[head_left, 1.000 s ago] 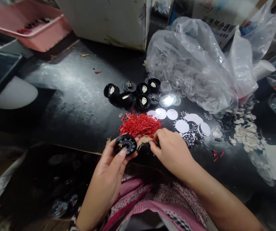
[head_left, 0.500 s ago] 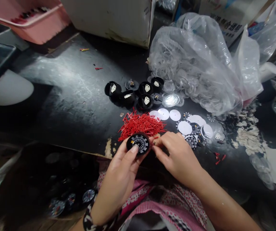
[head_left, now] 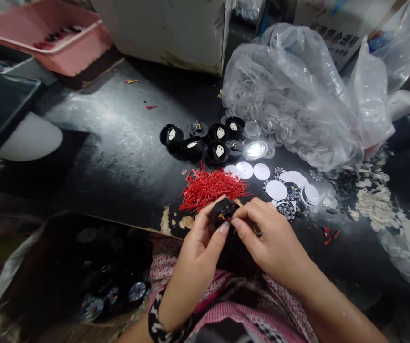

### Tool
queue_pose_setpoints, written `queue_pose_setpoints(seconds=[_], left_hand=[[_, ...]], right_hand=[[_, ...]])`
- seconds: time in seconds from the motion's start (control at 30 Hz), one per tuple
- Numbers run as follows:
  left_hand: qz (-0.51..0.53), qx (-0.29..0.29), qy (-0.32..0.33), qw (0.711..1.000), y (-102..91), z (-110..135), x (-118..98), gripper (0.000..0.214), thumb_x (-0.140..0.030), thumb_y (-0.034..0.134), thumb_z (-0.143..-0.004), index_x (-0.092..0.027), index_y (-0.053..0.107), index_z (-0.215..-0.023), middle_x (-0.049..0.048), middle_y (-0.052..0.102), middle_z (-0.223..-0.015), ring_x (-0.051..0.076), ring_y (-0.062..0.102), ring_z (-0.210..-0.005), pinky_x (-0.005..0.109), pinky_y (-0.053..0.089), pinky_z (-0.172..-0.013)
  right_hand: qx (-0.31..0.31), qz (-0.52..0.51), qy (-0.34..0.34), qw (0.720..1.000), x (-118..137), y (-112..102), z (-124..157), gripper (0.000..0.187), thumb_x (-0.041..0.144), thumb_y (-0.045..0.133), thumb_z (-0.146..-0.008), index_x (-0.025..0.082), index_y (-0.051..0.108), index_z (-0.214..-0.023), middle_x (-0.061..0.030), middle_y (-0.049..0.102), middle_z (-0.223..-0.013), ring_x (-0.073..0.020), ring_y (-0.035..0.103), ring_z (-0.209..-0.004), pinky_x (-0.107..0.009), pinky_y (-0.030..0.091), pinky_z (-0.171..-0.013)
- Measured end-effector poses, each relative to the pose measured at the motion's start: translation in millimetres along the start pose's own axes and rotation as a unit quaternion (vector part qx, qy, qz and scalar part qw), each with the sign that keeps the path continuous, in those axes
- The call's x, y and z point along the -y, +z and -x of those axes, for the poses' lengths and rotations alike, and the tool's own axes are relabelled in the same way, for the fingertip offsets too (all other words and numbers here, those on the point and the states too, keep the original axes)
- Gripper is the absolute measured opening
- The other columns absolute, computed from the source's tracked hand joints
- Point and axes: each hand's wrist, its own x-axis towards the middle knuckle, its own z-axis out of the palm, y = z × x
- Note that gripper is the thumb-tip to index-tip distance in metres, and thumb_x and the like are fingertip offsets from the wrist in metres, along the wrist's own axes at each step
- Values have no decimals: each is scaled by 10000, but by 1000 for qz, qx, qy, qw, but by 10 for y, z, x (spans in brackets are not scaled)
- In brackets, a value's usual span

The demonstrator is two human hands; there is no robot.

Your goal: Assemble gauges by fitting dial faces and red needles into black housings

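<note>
In my left hand [head_left: 199, 247] is a small round black gauge [head_left: 220, 209], its numbered dial tilted toward my right side. My thumb presses along the near rim and the fingers wrap behind. My right hand [head_left: 267, 233] is closed in a pinch against the dial. A thin red pointer [head_left: 225, 219] shows at those fingertips, lying over the dial face; the rest of it is hidden. Just beyond the gauge lies a heap of red pointers [head_left: 210, 187]. White discs [head_left: 261, 171] and printed black dials [head_left: 285, 208] lie scattered beyond my right hand.
Several black gauge cases [head_left: 218, 152] stand behind the red heap. A plastic bag of clear rings [head_left: 280, 100] fills the back right, near a pile of pale flat pieces [head_left: 373, 202]. A pink bin [head_left: 72, 57] and a large box [head_left: 169, 38] stand at the back.
The gauge has tipped from facing up to a steep tilt and moved slightly right. My right fingertips have come from beside it onto its dial with the red pointer.
</note>
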Motion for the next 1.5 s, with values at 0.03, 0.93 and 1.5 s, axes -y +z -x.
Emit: queue_pose_setpoints(seconds=[0.03, 0.93, 1.5], left_hand=[[-10, 2, 6, 1000, 3, 6, -24, 263, -320, 595, -923, -311, 600, -1185, -33, 685, -1210, 134, 626, -1151, 220, 470, -1004], [115, -4, -136, 984, 31, -7, 64, 370, -482, 641, -852, -333, 677, -1189, 9, 630, -1354, 268, 542, -1292, 384, 464, -1070], [64, 0, -45, 997, -36, -172, 290, 494, -448, 605, -881, -274, 567, -1342, 75, 597, -1390, 294, 531, -1300, 447, 450, -1076]], right_hand=[[1, -5, 3, 1000, 2, -8, 4, 120, 170, 535, -939, 192, 565, -825, 16, 569, -794, -138, 524, -769, -292, 349, -737], [-15, 196, -125, 972, -30, -46, -146, 168, 129, 465, -892, 161, 591, -786, -39, 617, -750, -171, 514, -712, -330, 339, -705], [-89, 328, -34, 940, -804, -355, -1155, 228, 135, 582, -867, 207, 718, -1035, -80, 668, -1239, -343, 443, -1260, -550, 307, -996]])
